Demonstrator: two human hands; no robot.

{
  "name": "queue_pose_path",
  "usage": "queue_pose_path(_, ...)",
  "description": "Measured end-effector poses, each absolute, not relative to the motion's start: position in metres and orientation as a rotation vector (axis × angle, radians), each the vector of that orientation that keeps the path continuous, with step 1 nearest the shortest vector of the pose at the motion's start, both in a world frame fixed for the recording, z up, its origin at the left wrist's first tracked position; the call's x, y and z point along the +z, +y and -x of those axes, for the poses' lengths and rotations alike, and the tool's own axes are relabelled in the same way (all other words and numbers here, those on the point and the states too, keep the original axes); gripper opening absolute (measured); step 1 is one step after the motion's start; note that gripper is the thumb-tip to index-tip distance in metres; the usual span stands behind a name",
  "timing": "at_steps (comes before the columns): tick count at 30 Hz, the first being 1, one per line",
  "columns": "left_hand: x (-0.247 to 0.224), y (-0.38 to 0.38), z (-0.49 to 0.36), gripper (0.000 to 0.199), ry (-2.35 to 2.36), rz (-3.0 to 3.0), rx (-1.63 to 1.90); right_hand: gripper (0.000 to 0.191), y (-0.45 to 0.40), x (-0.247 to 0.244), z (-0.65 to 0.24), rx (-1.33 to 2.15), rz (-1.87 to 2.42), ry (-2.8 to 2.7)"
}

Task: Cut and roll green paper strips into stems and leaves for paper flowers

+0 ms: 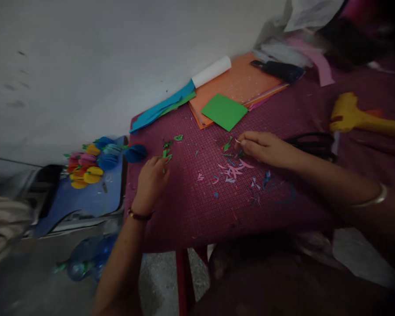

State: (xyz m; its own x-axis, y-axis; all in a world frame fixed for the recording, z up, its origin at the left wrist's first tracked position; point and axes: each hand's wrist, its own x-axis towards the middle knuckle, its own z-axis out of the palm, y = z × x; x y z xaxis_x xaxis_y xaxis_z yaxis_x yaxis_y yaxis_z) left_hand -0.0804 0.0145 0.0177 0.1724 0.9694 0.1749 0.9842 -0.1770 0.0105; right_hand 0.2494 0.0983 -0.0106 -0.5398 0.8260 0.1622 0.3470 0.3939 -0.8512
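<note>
The green scraps (pixel 166 154) lie on the near-wall part of the counter (pixel 184 219), right at the fingertips of the left grip (pixel 152 177). Its fingers are curled down at them; whether they pinch any, I cannot tell. The right grip (pixel 265 149) is bent with its fingers close together beside a green leaf (pixel 228 145), and a pale sliver (pixel 238 141) shows at the fingertips, though blur hides whether it is grasped. Between the two and nearer the person, pink slivers (pixel 234 169) and blue bits (pixel 266 177) are strewn loose. They look light enough that a quick sweep of either wrist, or a draught, could scatter or mix them, and the slimmest could slip from a loose pinch or crease under a hard one. Beyond them, the green square (pixel 224 112) rests partly on the orange sheets (pixel 240 81); a nudge could slide it off. At the left edge, the blue ball (pixel 135 153) could be knocked over the side by the left forearm swinging outward. Beside the right forearm, the black loops (pixel 316 145) and the yellow tool (pixel 352 116) might snag or be pushed by a backward elbow.
</note>
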Motion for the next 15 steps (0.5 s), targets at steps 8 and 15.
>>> queue_pose_path(8,0.013,-0.002,0.034,0.017,-1.61,2.856,-0.486,0.022,0.109,-0.013,-0.257,1.176,1.082,-1.901)
queue_pose_path(15,-0.003,0.011,0.02,0.027,-1.696,2.969,-0.141,0.018,0.11,-0.01,-0.26,1.136,1.165,-1.949)
